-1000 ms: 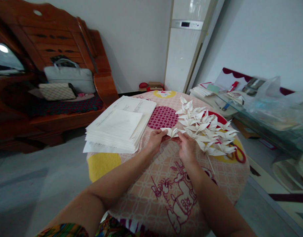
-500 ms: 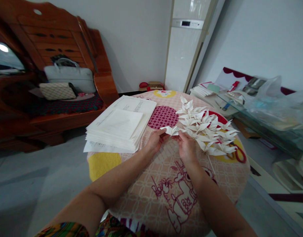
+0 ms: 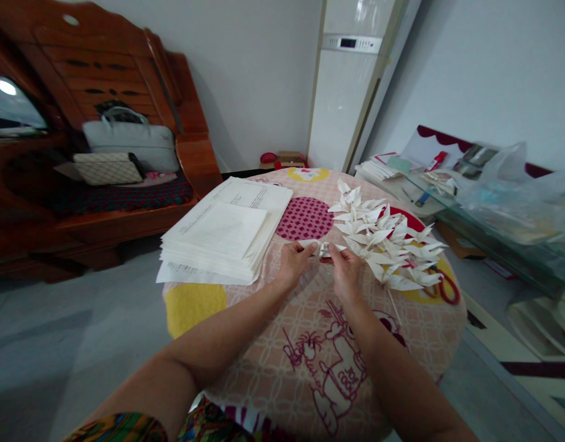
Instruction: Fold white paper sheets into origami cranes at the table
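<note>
Between both hands, just above the table, is a small folded white paper crane (image 3: 323, 249). My left hand (image 3: 297, 261) pinches its left end, and my right hand (image 3: 346, 270) pinches its right end. The thumbs lie on top, covering much of the paper. Right of my right hand spreads a cluster of several white paper cranes (image 3: 379, 236) with pointed wings. To the left of my left hand lies a stack of printed paper sheets (image 3: 264, 202), with smaller square sheets (image 3: 225, 228) on top.
A patterned cloth covers the round table (image 3: 259, 344). Red-handled scissors (image 3: 448, 288) lie at its right edge. A wooden chair (image 3: 102, 55) with bags stands at the left. The glass-topped side table (image 3: 503, 245) at the right bears a plastic bag (image 3: 498, 178) and papers.
My fingers have moved further over the paper crane, with the thumbs now pressing nearer its middle. Its wings, spread out before, are mostly hidden now. The stack and cluster have not moved.
</note>
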`<action>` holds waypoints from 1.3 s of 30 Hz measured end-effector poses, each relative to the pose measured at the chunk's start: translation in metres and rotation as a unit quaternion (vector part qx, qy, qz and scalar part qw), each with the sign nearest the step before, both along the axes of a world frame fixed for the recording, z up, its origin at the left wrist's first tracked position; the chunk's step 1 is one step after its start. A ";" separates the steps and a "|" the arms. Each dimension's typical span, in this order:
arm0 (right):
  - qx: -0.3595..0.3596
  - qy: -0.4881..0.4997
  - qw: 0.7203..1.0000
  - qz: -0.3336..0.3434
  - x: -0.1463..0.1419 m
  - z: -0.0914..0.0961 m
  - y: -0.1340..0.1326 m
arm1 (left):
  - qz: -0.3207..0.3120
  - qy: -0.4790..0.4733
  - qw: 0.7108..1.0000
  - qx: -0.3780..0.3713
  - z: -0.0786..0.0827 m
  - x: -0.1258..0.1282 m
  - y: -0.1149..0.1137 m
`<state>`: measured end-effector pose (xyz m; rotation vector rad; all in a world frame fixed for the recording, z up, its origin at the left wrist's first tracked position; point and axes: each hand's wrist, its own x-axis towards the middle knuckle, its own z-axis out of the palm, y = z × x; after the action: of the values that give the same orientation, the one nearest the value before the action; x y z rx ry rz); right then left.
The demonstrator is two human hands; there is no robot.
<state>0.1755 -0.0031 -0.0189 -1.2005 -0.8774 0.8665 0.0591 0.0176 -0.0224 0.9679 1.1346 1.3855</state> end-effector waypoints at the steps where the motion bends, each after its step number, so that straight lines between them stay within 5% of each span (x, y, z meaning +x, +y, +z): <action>1: -0.007 0.016 1.000 0.002 -0.001 0.002 0.000 | -0.003 -0.015 1.000 -0.002 0.001 0.000 0.000; 8: -0.004 0.100 0.995 0.027 -0.002 0.011 -0.002 | -0.021 -0.055 0.998 -0.016 0.007 0.002 -0.005; 13: 0.025 0.023 0.999 -0.004 -0.001 0.010 -0.004 | -0.019 -0.019 1.000 -0.005 0.010 0.002 -0.010; 19: 0.008 0.026 0.999 -0.036 -0.002 0.009 -0.005 | -0.064 -0.180 0.981 -0.038 0.019 0.004 -0.012; 28: -0.012 0.186 0.981 0.062 0.001 0.014 -0.005 | -0.081 -0.295 0.934 -0.185 0.022 0.004 -0.006; 39: -0.035 0.244 0.963 0.111 0.005 0.004 -0.001 | -0.080 -0.328 0.915 -0.222 0.026 0.002 -0.004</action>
<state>0.1804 -0.0040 -0.0144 -0.8958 -0.5831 1.3177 0.0610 0.0139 0.0034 0.2189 0.7751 1.1175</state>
